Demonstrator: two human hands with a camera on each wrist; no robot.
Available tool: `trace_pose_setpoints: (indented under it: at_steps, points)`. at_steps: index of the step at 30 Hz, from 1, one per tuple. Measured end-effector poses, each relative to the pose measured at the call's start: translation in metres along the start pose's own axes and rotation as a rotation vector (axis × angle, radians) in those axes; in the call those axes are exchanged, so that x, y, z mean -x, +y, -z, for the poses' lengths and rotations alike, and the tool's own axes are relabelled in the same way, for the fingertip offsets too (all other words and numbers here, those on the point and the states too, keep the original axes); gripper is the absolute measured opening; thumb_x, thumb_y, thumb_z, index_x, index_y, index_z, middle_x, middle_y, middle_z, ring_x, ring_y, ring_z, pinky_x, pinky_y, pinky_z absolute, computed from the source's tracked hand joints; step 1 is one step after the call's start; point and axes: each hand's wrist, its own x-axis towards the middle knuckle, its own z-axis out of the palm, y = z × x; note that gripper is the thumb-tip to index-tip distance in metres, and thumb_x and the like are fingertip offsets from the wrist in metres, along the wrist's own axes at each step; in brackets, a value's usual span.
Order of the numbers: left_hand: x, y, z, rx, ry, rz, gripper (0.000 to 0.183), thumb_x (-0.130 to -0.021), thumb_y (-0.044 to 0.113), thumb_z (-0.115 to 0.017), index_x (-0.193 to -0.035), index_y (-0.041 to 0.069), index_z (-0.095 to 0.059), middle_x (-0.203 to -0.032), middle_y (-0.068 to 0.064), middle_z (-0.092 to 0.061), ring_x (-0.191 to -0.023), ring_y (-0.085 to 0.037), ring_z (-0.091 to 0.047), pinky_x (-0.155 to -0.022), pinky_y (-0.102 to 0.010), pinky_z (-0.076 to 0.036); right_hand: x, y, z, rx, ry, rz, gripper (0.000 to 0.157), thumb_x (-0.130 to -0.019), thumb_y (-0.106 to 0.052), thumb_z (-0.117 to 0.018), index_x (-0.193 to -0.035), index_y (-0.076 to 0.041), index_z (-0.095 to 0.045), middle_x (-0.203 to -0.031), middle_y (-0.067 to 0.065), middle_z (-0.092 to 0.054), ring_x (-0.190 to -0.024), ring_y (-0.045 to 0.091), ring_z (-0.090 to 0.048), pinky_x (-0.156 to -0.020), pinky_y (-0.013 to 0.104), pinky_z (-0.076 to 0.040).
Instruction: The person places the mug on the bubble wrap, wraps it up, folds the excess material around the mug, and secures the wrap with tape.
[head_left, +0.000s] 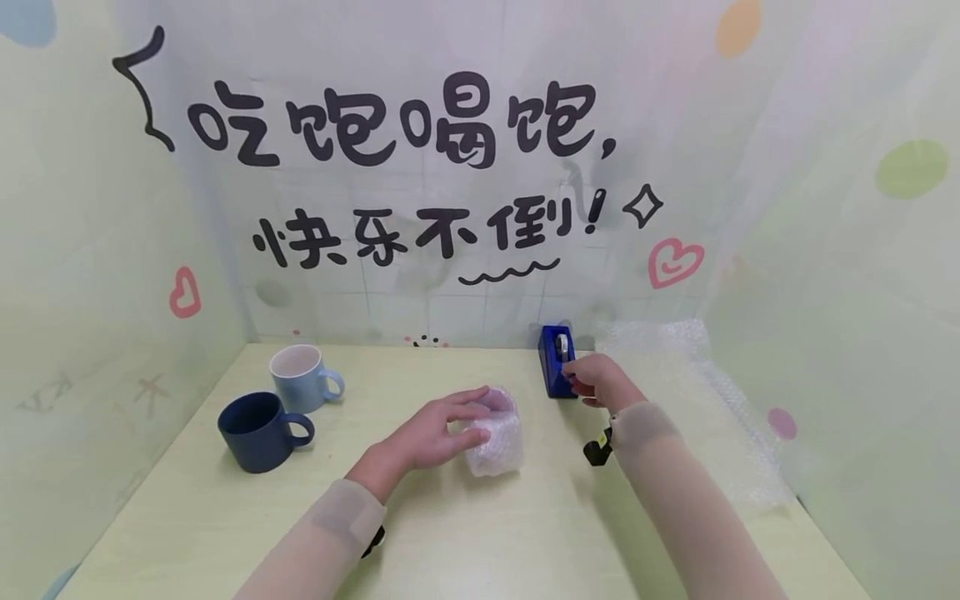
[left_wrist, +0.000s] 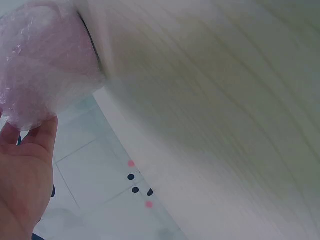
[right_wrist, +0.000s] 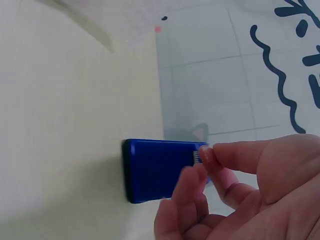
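Black Chinese lettering stands on the back wall (head_left: 420, 317): the upper line (head_left: 405, 125) reads "吃饱喝饱,", the lower line (head_left: 447, 242) "快乐不倒!", with a wavy line (head_left: 510, 273) below and a four-pointed star (head_left: 643, 192) beside the exclamation mark. Faint marks (head_left: 45, 396) on the left wall (head_left: 90, 250) are illegible.

The left hand (left_wrist: 26, 177) grips a plastic-wrapped object (left_wrist: 47, 65) (pinkish and glossy) on a wood-grained table (left_wrist: 215, 125).

A pinkish bubble-wrapped bundle (head_left: 495, 446) stands left of a blue tape dispenser (head_left: 551, 364)
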Motion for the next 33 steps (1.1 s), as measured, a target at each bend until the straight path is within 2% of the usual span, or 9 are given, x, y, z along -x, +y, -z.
trace_pose_setpoints:
  at_steps: [4,10,15,18,21,24,27,31,33]
  points:
    - [0.000,0.000,-0.002,0.007,-0.005,-0.002,0.047,-0.106,0.041,-0.071,-0.144,0.012,-0.074,-0.176,-0.006,-0.044,-0.163,-0.040,-0.040,-0.131,-0.065,-0.035,0.003,0.012,-0.005,-0.154,-0.003,0.002,0.028,-0.108,-0.018,-0.062,-0.128,0.000,-0.069,-0.085,0.000,-0.069,-0.069,0.008,-0.064,-0.075,0.026,-0.057]
    - [0.000,0.000,-0.001,-0.010,0.004,-0.007,0.048,-0.106,0.041,-0.071,-0.144,0.012,-0.073,-0.175,-0.005,-0.045,-0.163,-0.040,-0.040,-0.131,-0.064,-0.036,0.007,0.027,-0.011,-0.373,0.042,0.083,0.015,-0.101,-0.010,-0.060,-0.110,-0.001,-0.067,-0.086,0.001,-0.069,-0.072,0.010,-0.067,-0.075,0.023,-0.060]
    - [0.000,0.001,0.000,-0.014,0.002,-0.002,0.048,-0.106,0.041,-0.070,-0.144,0.011,-0.073,-0.176,-0.005,-0.044,-0.163,-0.039,-0.040,-0.131,-0.064,-0.035,0.017,0.038,-0.017,-0.503,-0.012,0.149,0.012,-0.099,-0.010,-0.053,-0.104,-0.003,-0.060,-0.107,0.012,-0.068,-0.101,0.022,-0.068,-0.100,0.036,-0.059]
    - [0.001,0.000,-0.001,-0.014,0.001,0.005,0.048,-0.107,0.041,-0.070,-0.144,0.011,-0.073,-0.176,-0.005,-0.044,-0.163,-0.040,-0.039,-0.131,-0.064,-0.035,0.021,0.045,-0.019,-0.569,-0.081,0.188,0.017,-0.097,-0.008,-0.048,-0.112,-0.003,-0.051,-0.130,0.022,-0.058,-0.128,0.031,-0.057,-0.123,0.047,-0.047]
    - [0.000,-0.001,-0.003,-0.012,-0.001,0.012,0.049,-0.107,0.041,-0.070,-0.145,0.011,-0.072,-0.176,-0.005,-0.044,-0.164,-0.040,-0.039,-0.132,-0.064,-0.034,0.022,0.054,-0.019,-0.600,-0.156,0.223,0.021,-0.096,-0.006,-0.043,-0.117,-0.003,-0.043,-0.134,0.021,-0.049,-0.130,0.032,-0.048,-0.130,0.048,-0.036]
    - [0.000,-0.002,-0.006,-0.007,0.002,0.010,0.048,-0.106,0.041,-0.070,-0.144,0.011,-0.073,-0.176,-0.005,-0.044,-0.163,-0.040,-0.039,-0.131,-0.064,-0.035,0.022,0.063,-0.018,-0.577,-0.198,0.247,0.013,-0.100,-0.007,-0.042,-0.111,-0.003,-0.048,-0.137,0.018,-0.044,-0.123,0.027,-0.050,-0.127,0.047,-0.036]
    - [0.000,-0.002,-0.008,-0.009,-0.002,0.003,0.048,-0.107,0.042,-0.070,-0.144,0.012,-0.073,-0.176,-0.006,-0.044,-0.163,-0.040,-0.039,-0.131,-0.064,-0.035,0.028,0.069,-0.019,-0.441,-0.151,0.242,0.013,-0.100,-0.010,-0.047,-0.102,-0.004,-0.058,-0.138,0.017,-0.051,-0.116,0.023,-0.057,-0.112,0.040,-0.050]
    - [0.000,0.000,-0.005,-0.023,0.014,-0.010,0.046,-0.106,0.041,-0.071,-0.142,0.012,-0.075,-0.175,-0.007,-0.045,-0.163,-0.040,-0.041,-0.131,-0.064,-0.036,0.042,0.066,-0.024,-0.182,-0.083,0.172,0.020,-0.101,-0.017,-0.058,-0.104,-0.001,-0.069,-0.110,0.009,-0.070,-0.092,0.017,-0.068,-0.077,0.028,-0.056]
    - [0.001,0.000,-0.004,-0.026,0.031,-0.017,0.045,-0.106,0.039,-0.071,-0.141,0.011,-0.075,-0.174,-0.008,-0.047,-0.161,-0.041,-0.042,-0.130,-0.065,-0.036,0.047,0.064,-0.026,-0.082,-0.083,0.143,0.023,-0.102,-0.018,-0.061,-0.107,0.002,-0.071,-0.096,0.004,-0.072,-0.082,0.015,-0.069,-0.068,0.026,-0.055]
